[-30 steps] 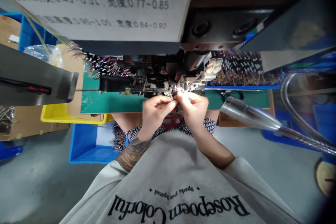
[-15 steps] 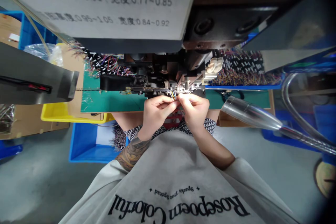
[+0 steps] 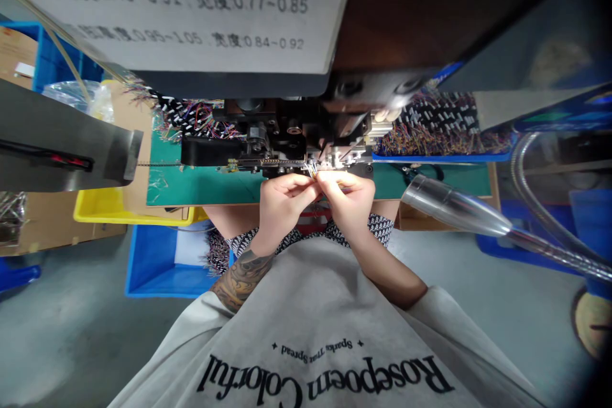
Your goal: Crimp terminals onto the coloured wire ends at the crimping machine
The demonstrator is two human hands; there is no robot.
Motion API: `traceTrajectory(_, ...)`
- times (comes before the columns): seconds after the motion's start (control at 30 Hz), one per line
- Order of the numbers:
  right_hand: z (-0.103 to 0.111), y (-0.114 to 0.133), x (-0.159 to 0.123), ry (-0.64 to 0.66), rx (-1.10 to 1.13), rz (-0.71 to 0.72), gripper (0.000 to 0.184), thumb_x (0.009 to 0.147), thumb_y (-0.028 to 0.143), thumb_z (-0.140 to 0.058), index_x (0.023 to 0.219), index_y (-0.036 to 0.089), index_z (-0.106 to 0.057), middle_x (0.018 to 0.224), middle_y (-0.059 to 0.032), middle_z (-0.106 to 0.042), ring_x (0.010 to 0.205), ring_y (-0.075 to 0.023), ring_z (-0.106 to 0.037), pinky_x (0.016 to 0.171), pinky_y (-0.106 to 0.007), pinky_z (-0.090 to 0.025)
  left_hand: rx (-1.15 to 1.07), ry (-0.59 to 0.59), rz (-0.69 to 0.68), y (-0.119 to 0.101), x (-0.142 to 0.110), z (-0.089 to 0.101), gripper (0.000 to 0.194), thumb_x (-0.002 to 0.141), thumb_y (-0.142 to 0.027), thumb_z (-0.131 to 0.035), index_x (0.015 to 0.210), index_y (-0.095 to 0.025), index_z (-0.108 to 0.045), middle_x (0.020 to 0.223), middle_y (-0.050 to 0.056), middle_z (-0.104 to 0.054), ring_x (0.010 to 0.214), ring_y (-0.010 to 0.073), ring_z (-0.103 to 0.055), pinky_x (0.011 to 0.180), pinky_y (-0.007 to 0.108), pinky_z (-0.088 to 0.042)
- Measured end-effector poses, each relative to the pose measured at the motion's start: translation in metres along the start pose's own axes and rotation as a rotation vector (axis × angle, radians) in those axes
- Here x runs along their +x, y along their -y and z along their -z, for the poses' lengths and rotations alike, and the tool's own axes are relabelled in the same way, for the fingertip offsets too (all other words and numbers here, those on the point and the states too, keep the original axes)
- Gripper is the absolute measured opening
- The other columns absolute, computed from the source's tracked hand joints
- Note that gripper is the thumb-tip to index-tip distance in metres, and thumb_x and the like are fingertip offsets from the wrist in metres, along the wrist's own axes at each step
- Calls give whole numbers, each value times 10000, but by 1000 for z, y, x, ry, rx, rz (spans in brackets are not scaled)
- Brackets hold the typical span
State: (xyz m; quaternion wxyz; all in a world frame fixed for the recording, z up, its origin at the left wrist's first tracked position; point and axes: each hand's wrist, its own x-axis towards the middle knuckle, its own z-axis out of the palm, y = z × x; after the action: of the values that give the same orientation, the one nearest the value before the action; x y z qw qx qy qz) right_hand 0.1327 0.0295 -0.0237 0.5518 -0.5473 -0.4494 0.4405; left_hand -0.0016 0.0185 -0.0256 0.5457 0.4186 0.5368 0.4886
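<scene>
My left hand (image 3: 285, 207) pinches a small bunch of thin coloured wires (image 3: 313, 171) between thumb and forefinger. Beside it, my right hand (image 3: 348, 201) is closed at the fingertips on the same wires, and the two hands nearly touch. The wire ends point away from me into the working point of a crimping machine (image 3: 294, 131). Its dark ram (image 3: 382, 57) hangs low just behind my fingers. A thin strip of metal terminals (image 3: 272, 161) runs in from the left. My fingers hide the rest of the wires.
Bundles of wires lie behind on the left (image 3: 191, 118) and in a blue tray (image 3: 444, 158) on the right. A clear-ended flexible lamp (image 3: 454, 207) reaches in from the right. The green table edge (image 3: 210, 188) is close; yellow (image 3: 95, 207) and blue bins (image 3: 157, 268) stand left.
The machine's ram has come down. My right hand has shifted slightly left, closer to my left hand, and the wire ends have moved a little left as well.
</scene>
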Motion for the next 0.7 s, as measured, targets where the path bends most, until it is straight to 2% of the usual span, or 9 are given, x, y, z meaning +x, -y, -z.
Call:
traceTrajectory(0.17,1,3,1,-70,-17,32,241,855,317,-745,648,197,-776,561,24,-618,544,-106,-514,539,-257,-445,6,9,16,-7,-1,-3,141,770,-285,-908,814,-183,-820,797,27,-812,713,175,-765,684,283,-656)
traceTrajectory(0.37,-2,6,4,-91,-77,-3,301,880,341,-721,616,197,-723,540,30,-556,540,-109,-489,534,-271,-434,5,-27,-49,-5,1,-3,178,779,-320,-913,804,-191,-793,814,23,-802,732,155,-755,683,248,-639)
traceTrajectory(0.53,-2,3,3,-86,-37,-6,278,876,364,-731,657,198,-772,594,6,-670,579,-128,-578,592,-287,-521,-1,-30,-29,0,1,-1,190,848,-369,-875,849,-194,-802,813,22,-794,725,165,-759,694,280,-655)
traceTrajectory(0.7,1,4,0,-15,-60,-11,209,857,374,-754,766,208,-843,690,-11,-756,631,-146,-645,629,-298,-549,22,-6,-22,-2,0,-1,130,817,-298,-887,848,-189,-825,793,23,-809,716,174,-769,682,272,-643)
